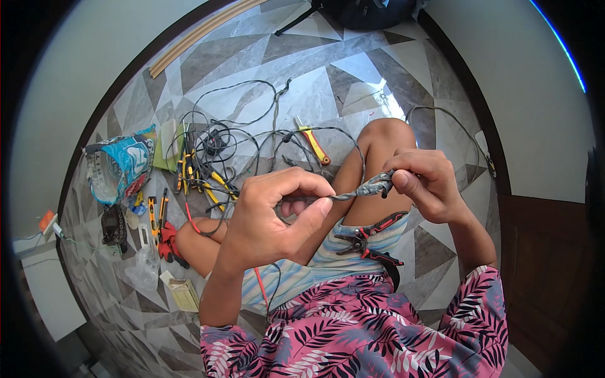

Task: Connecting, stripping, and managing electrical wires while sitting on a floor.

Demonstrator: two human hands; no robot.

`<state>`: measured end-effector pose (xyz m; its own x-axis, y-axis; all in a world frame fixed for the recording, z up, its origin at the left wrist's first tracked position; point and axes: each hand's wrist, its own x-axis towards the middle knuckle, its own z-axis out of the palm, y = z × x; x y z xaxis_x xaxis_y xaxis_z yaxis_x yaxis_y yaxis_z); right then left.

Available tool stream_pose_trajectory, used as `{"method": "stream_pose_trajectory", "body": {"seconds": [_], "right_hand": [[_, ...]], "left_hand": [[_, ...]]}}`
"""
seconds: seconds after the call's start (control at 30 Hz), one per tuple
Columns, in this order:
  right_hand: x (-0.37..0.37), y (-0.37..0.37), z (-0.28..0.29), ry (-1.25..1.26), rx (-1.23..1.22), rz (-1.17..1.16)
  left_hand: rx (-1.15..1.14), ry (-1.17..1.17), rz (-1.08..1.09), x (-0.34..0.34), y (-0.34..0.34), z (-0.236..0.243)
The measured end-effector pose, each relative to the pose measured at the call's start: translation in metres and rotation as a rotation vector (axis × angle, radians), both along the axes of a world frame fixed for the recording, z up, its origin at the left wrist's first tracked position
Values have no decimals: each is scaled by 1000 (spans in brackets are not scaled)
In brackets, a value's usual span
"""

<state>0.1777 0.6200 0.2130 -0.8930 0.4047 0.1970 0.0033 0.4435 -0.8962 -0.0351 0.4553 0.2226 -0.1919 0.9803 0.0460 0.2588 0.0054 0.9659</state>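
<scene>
Over my lap, both hands hold a dark twisted cable point(362, 189) between them. My left hand point(271, 211) pinches it between thumb and forefinger, its other fingers curled behind. My right hand point(425, 184) grips the thicker, looped end with thumb and bent fingers. That end looks bundled or wrapped; its detail is too small to tell. On my thigh lies a pair of pliers point(362, 242) with red and black handles and spread jaws. Beyond my left hand, loose black cable point(214, 142) lies tangled on the floor. A yellow and red-handled tool point(313, 143) rests beside it.
Several yellow-handled tools point(220, 183) lie among the cable. To the left are a blue plastic bag point(129, 160), red gloves point(169, 242), sunglasses point(113, 228) and a small yellowish box point(183, 295). A black bag point(365, 14) sits far off; another cable point(450, 114) runs along the right.
</scene>
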Motion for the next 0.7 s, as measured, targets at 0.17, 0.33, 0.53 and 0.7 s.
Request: {"method": "stream_pose_trajectory", "body": {"seconds": [0.17, 0.33, 0.53, 0.7], "right_hand": [[-15, -9, -15, 150, 228, -251], [49, -77, -51, 74, 533, 98], [75, -120, -88, -793, 812, 108], [87, -114, -101, -721, 898, -14]], "left_hand": [[-10, 181, 93, 4, 6, -8], [131, 308, 159, 3, 15, -34], [308, 471, 169, 3, 14, -48], [446, 583, 172, 10, 16, -52]]}}
